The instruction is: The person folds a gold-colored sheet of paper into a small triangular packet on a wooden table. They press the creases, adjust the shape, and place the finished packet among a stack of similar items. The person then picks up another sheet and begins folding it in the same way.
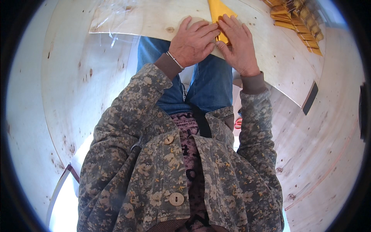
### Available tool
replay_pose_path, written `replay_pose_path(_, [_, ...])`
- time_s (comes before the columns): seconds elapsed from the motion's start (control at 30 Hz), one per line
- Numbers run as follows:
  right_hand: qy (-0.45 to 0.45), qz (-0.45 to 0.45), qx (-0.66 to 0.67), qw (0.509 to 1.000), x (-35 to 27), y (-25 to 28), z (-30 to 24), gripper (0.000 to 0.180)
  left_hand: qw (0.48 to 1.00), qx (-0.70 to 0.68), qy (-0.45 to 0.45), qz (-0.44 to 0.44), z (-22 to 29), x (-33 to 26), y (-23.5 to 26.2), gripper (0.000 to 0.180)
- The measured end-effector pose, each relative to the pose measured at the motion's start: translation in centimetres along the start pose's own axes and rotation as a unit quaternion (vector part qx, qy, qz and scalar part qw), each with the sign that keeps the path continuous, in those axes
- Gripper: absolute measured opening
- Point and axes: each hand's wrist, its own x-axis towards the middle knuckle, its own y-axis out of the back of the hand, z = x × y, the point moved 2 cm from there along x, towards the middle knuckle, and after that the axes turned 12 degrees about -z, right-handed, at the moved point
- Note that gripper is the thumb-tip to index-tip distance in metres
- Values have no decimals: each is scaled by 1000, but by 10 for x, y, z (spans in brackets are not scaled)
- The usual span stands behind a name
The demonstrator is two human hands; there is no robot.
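Observation:
A sheet of golden-yellow paper, folded to a point, lies near the front edge of a pale wooden board. Both hands are on it. My left hand comes in from the left, its fingers bent and pressed together at the paper's near part. From the right, my right hand lays its fingers over the paper, with the thumb low at the near edge. The fingertips of both hands almost meet, and they hide most of the paper's near end.
The wooden board spans my lap. Folded yellow paper pieces form a row at the far right. Clear plastic strips lie at the board's left end. A black block sits at the right edge, and a red looped object shows below.

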Motion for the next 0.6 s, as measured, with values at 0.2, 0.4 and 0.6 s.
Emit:
replay_pose_path(0.2, [-101,40,-65,992,-28,-20,-57,62,1000,5,0,-1,-1,1,-1,34])
replay_pose_path(0.4, [-167,42,-55,984,-40,-38,-74,73,1000,8,-5,-16,-1,3,0,35])
replay_pose_path(0.6, [-173,53,-32,983,-44,-45,-70,75,999,-2,-2,-36,-1,5,1,37])
